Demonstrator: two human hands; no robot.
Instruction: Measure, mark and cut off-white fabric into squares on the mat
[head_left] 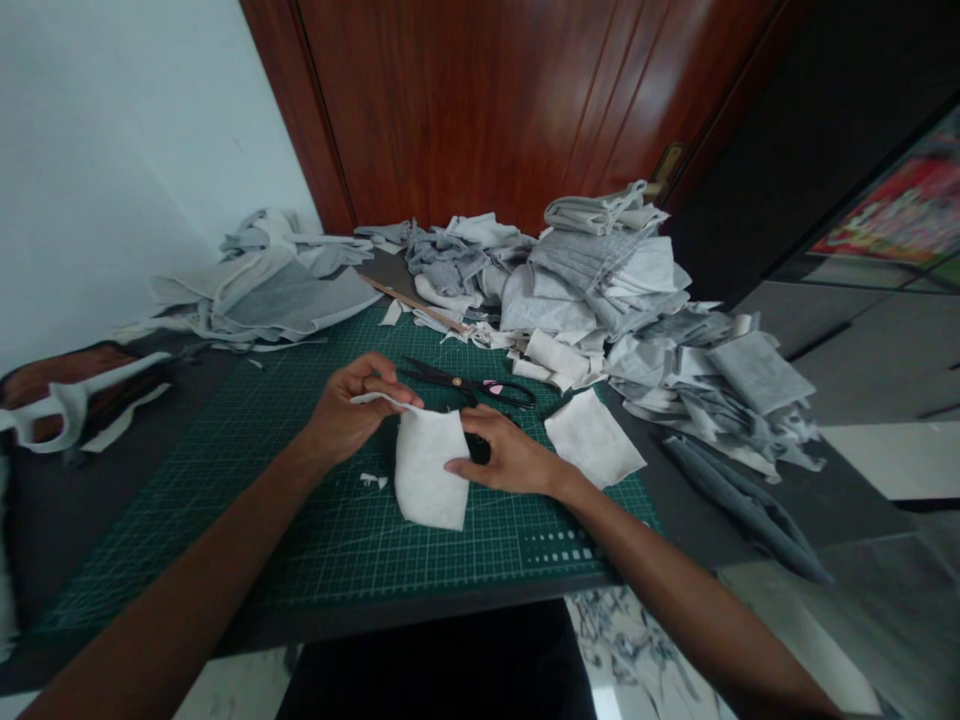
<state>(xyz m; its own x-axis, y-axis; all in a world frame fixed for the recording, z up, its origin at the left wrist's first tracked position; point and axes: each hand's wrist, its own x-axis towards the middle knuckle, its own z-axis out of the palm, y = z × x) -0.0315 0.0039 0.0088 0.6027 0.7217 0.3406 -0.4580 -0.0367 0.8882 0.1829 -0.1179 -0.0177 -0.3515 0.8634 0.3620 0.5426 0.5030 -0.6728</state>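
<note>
Between my hands a piece of off-white cloth (pixel 431 475) hangs above the cutting mat, its top edge folded over toward the left. My left hand (pixel 364 400) is closed, pinching the folded upper edge between thumb and fingers. On the cloth's right edge my right hand (pixel 502 452) grips with the thumb in front and the fingers behind. Just beyond the hands lies a pair of black scissors (pixel 469 383), blades pointing left, partly hidden by the right hand. Another off-white cloth piece (pixel 595 437) lies flat to the right of my right hand.
The green cutting mat (pixel 300 540) covers the table's middle. Piles of grey and white fabric (pixel 577 270) line the back and right. More fabric (pixel 262 285) lies at the back left, near a white-handled tool (pixel 67 405). A thin wooden strip (pixel 412 300) lies behind the scissors.
</note>
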